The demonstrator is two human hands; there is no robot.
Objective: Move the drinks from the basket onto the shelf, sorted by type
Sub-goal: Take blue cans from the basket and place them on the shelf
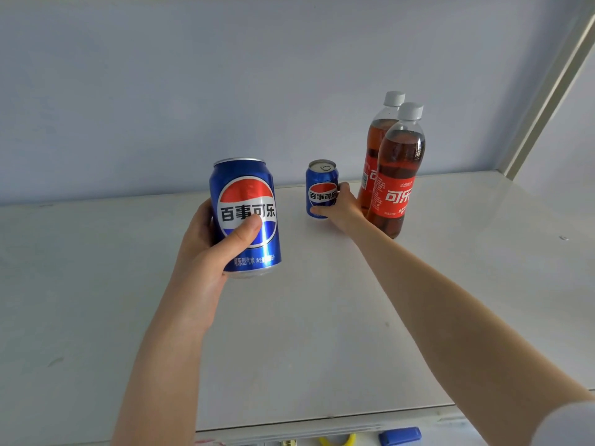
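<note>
Over the white laminate shelf board (96,284), the left hand (206,252) grips a near blue aluminium can (246,201) with a red, white and blue roundel. The thumb lies across the label and the fingers wrap behind, holding it upright and, as far as I can judge, clear of the surface. Farther back the right hand (339,209) is curled round a far blue aluminium can (320,185) of the same kind, which stands on the board toward the rear with its pull-tab top sealed. Both cans are probably full, so fairly heavy for their size. The thin wall is stiff while sealed but would dent under a hard squeeze, and the glossy skin may be slippery, so a mid-body wrap like these is the sound hold. Just right of the far can, close against the right hand, stand two clear plastic bottles of dark cola with red labels and white caps, the front bottle (397,175) overlapping the rear bottle (376,140). Being tall, they would tip easily if knuckles brushed them. The board left of the far can looks the natural spot for the near one, keeping cans together. A pale blue wall (225,75) backs the shelf, a light metal upright (553,85) rises at the right, and a blue object (399,436) and a yellow one (338,441) show below the front edge. The basket is out of view.
</note>
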